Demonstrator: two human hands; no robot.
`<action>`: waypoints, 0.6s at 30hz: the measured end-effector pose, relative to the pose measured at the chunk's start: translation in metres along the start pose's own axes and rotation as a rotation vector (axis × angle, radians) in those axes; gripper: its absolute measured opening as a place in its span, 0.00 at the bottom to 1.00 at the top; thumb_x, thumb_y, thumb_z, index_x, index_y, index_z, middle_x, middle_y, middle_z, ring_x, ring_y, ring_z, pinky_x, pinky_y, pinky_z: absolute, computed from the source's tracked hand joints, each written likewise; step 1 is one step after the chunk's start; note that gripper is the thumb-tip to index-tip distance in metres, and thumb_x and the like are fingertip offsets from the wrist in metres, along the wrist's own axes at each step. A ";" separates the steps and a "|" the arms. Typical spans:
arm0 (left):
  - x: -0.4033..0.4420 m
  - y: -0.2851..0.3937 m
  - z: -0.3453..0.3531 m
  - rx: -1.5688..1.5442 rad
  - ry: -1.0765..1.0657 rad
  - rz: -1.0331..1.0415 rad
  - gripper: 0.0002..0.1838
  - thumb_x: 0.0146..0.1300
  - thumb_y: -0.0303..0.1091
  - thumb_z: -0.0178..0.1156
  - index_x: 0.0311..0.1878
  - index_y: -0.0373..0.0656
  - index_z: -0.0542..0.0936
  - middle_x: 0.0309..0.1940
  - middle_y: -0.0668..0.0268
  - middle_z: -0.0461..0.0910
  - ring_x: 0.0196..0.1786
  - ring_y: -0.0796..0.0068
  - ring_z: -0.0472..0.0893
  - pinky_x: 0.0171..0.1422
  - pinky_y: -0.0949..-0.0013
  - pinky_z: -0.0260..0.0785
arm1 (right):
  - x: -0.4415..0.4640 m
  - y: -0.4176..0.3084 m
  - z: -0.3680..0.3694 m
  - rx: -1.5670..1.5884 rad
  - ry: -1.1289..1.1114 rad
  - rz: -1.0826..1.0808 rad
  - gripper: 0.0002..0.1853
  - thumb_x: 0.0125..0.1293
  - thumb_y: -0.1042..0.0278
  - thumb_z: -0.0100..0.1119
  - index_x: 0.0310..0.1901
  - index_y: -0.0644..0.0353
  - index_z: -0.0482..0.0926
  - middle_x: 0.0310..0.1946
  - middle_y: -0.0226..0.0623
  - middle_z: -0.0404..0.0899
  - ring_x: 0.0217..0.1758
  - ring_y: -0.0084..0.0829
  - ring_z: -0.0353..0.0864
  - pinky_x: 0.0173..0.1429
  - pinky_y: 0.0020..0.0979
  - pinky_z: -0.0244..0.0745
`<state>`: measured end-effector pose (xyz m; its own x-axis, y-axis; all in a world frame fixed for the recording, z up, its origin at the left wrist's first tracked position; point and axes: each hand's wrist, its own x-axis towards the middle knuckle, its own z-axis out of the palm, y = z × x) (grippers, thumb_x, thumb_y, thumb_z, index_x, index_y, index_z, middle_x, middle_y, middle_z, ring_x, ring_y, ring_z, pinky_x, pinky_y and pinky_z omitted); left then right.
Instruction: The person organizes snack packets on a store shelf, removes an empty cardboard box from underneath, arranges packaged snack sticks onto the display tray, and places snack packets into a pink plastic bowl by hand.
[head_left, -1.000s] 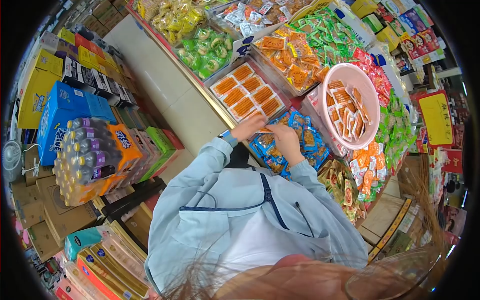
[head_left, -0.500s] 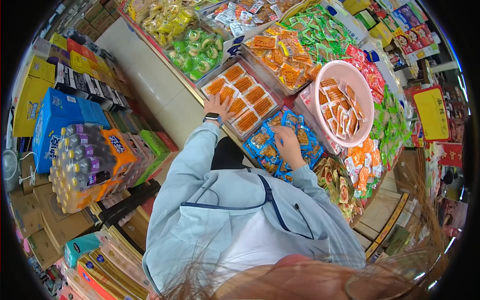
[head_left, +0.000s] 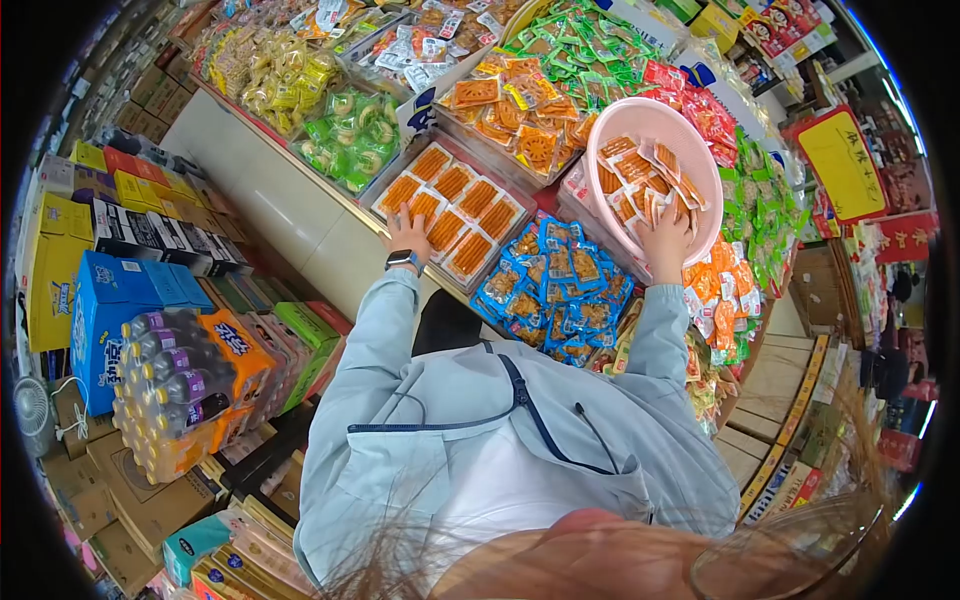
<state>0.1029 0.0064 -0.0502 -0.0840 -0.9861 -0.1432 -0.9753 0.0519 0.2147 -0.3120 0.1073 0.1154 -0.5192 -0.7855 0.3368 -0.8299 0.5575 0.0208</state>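
My left hand (head_left: 407,240) lies with fingers spread on the near left edge of a clear tray (head_left: 462,284), touching its flat packets of orange-brown snack sticks (head_left: 450,212). These packets lie in neat rows. My right hand (head_left: 667,242) reaches over the near rim of a pink plastic basin (head_left: 712,180). Its fingers are apart and touch the loose packets of the same snack sticks (head_left: 632,170) inside; no firm hold shows, and the fingertips are partly hidden among them. Blue snack packets (head_left: 560,285) are heaped between my two hands.
Bins of green-wrapped snacks (head_left: 350,135), orange packets (head_left: 520,110) and red packets (head_left: 690,115) surround the tray and basin. A shrink-wrapped stack of dark bottles (head_left: 190,385) and a blue carton (head_left: 110,320) stand left across the aisle. A yellow sign (head_left: 842,165) is at right.
My right hand has moved from the blue packets rightward and up into the pink basin. My left hand stays on the tray's edge. The view has shifted slightly.
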 end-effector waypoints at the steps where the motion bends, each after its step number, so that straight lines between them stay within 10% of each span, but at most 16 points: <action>1: 0.001 -0.001 0.001 -0.003 0.004 -0.004 0.25 0.57 0.36 0.57 0.60 0.58 0.68 0.74 0.63 0.48 0.74 0.47 0.48 0.68 0.33 0.47 | 0.000 -0.002 -0.004 0.024 -0.103 0.032 0.40 0.49 0.50 0.68 0.63 0.55 0.65 0.59 0.59 0.63 0.61 0.62 0.62 0.64 0.55 0.57; 18: -0.007 0.003 -0.008 -0.059 -0.059 -0.031 0.19 0.60 0.31 0.48 0.56 0.54 0.68 0.75 0.66 0.45 0.74 0.50 0.47 0.69 0.34 0.48 | -0.009 0.017 0.005 0.348 0.198 -0.120 0.20 0.51 0.61 0.68 0.46 0.59 0.80 0.49 0.50 0.70 0.55 0.50 0.66 0.60 0.45 0.63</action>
<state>0.1027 0.0116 -0.0406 -0.0681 -0.9759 -0.2072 -0.9639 0.0107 0.2661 -0.3230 0.1225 0.1086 -0.3936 -0.7535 0.5266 -0.9192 0.3146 -0.2368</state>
